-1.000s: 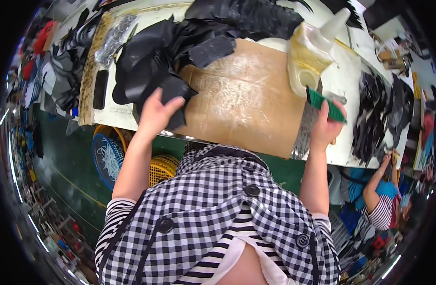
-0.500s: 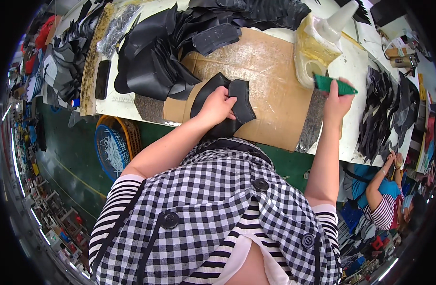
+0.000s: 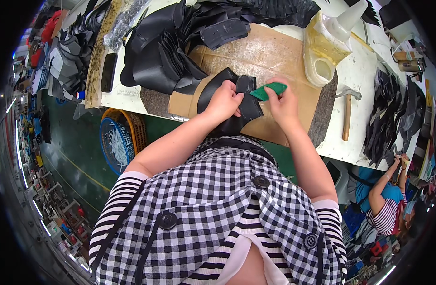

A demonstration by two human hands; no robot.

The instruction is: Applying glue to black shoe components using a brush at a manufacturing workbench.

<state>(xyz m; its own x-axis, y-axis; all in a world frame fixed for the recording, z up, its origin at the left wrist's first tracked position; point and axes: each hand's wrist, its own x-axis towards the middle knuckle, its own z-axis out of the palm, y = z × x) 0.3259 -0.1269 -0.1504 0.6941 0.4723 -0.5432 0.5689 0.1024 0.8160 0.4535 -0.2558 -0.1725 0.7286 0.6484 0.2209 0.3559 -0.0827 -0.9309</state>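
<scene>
A curved black leather piece [image 3: 250,107] lies over the near edge of a brown cardboard sheet [image 3: 301,107]. Pinched at its upper part by my left hand [image 3: 222,100], it stays against the cardboard. My right hand [image 3: 283,107] grips a green brush [image 3: 269,91] by its flat handle, and the brush's tip reaches the leather just right of my left fingers. The bristles are hard to make out. Farther right stands a glue-crusted, yellowish container [image 3: 317,61] with a round opening, and a white bottle [image 3: 339,26] rises from its back.
Stacked black leather pieces [image 3: 156,61] fill the back left, near a phone [image 3: 108,72]. A hammer [image 3: 347,111] lies at right, beside more dark pieces [image 3: 386,114]. Below the table's left edge are plastic baskets [image 3: 117,142]. Another person [image 3: 384,199] works at lower right.
My right hand has brought the brush left from the container's opening to the black leather. My left hand keeps its pinch. The hammer, hidden before behind my right arm, now shows.
</scene>
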